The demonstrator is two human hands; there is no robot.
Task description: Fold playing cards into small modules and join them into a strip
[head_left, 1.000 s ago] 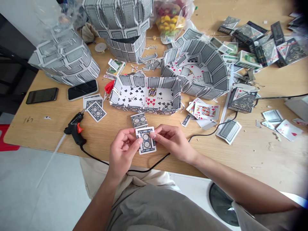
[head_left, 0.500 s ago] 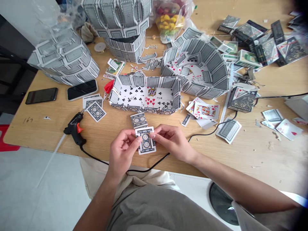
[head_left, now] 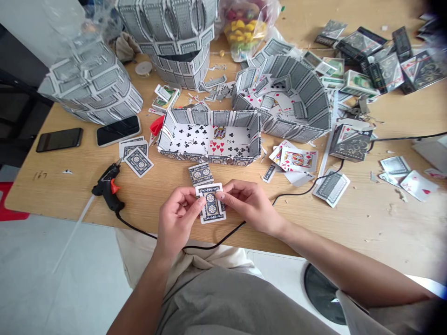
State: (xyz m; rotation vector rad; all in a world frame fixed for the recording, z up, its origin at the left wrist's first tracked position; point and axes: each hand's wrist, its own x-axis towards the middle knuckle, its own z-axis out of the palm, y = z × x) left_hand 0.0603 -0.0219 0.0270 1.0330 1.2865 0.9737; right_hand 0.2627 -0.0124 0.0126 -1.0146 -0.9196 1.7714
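Pinching a grey patterned paper playing card point(head_left: 211, 210) between their fingertips, left hand point(head_left: 175, 224) and right hand point(head_left: 250, 207) both grip it. Uneven pressure may crease it crooked.

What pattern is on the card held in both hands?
The card shows a dark ornamental back, round medallions, white border; head view.

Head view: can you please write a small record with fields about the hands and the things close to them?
left hand: pinches left edge of playing card
right hand: pinches its right edge
card side: back up
just beyond: second card, flat on table
left of hands: glue gun, untouched
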